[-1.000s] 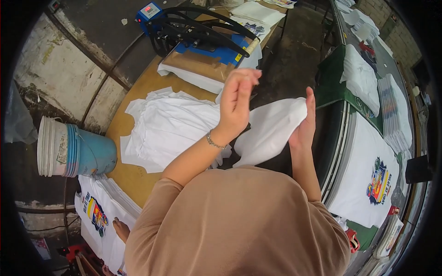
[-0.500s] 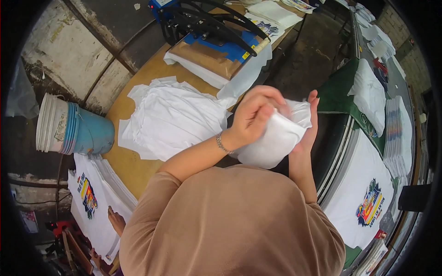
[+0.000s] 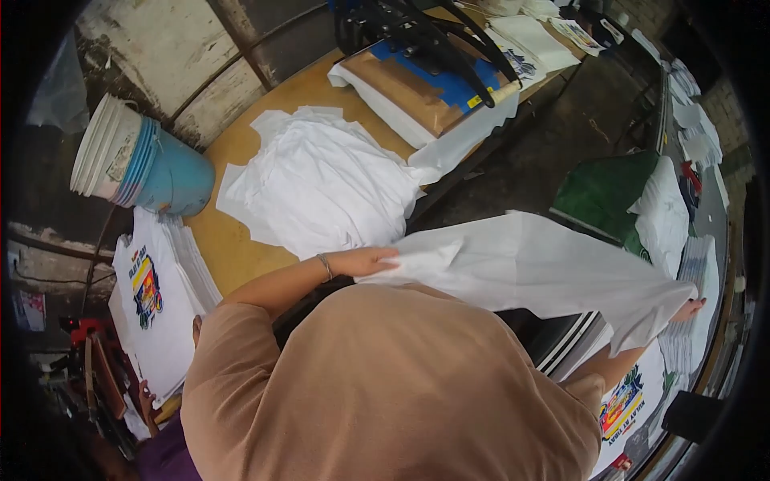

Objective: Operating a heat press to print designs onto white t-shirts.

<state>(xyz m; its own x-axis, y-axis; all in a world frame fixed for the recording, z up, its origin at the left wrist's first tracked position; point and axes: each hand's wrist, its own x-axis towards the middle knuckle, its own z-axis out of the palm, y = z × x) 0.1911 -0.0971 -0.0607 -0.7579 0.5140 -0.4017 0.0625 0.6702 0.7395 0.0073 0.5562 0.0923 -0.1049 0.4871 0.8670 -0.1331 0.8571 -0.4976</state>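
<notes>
A plain white T-shirt (image 3: 529, 260) is stretched out sideways in front of my chest. My left hand (image 3: 373, 260) is closed on one end of it, with a bracelet at the wrist. Far out to the right, my right hand (image 3: 688, 309) grips the other end; cloth hides part of its fingers. Just beyond my left hand, a loose heap of white shirts (image 3: 321, 184) lies on the tan table (image 3: 241, 252). Close to my right hand stands a stack of folded white shirts (image 3: 683, 276).
A heat press (image 3: 433, 80) stands at the table's far end. Stacked buckets (image 3: 144, 160) are at the left. Printed shirts lie in a pile (image 3: 164, 289) at lower left, with another person's hand (image 3: 147, 397) beside it. More printed shirts (image 3: 630, 409) lie lower right, and green cloth (image 3: 597, 192) beyond.
The bunched T-shirt between my hands has been pulled out wide. My left hand moved left and nearer, my right hand far to the right. The view has shifted.
</notes>
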